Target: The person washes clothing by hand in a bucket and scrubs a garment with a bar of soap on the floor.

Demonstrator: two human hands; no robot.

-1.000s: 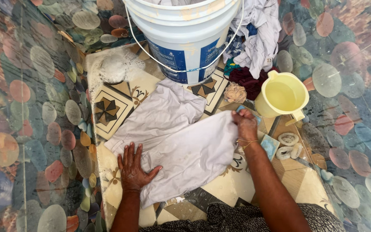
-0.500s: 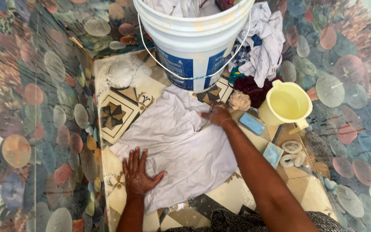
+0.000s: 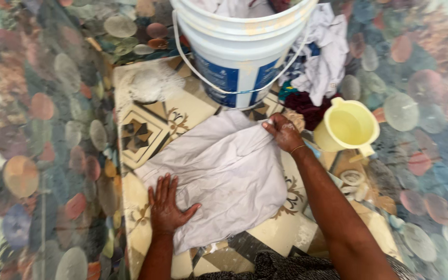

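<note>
Down at the bottom, closest to the camera, two bare arms reach out over a patterned tile slab (image 3: 146,135). One left hand (image 3: 167,206) lies flat on the near corner of one big pale grey wet cloth (image 3: 224,171). Its fingers are spread wide and press the cloth down; they hold nothing. The cloth lies spread out on the slab, between the two hands, with one edge folded over.

A little farther, the one right hand (image 3: 284,133) is at the far right corner of the cloth. Its fingers are bent and pinch the edge of the cloth. A thin band goes around that wrist.

Just right of the arm lie two small whitish soap rings (image 3: 349,178) on the slab, blurred, so more cannot be told. Beyond them stands one pale yellow plastic jug (image 3: 347,126) with water in it. Between the jug and the right hand, one small tan scrubbing ball (image 3: 300,118) peeks out, touching the hand.

Farther on, one heap of clothes sits behind the jug: one dark red piece (image 3: 307,103) low down and one white piece (image 3: 325,57) on top.

Farthest away stands one big white plastic bucket (image 3: 239,46) with a thin wire handle and a blue label, with clothes inside. Left of it lies one patch of white soap foam (image 3: 149,83). All around is a shiny floor sheet with round coloured pebbles (image 3: 53,129) printed on it.
</note>
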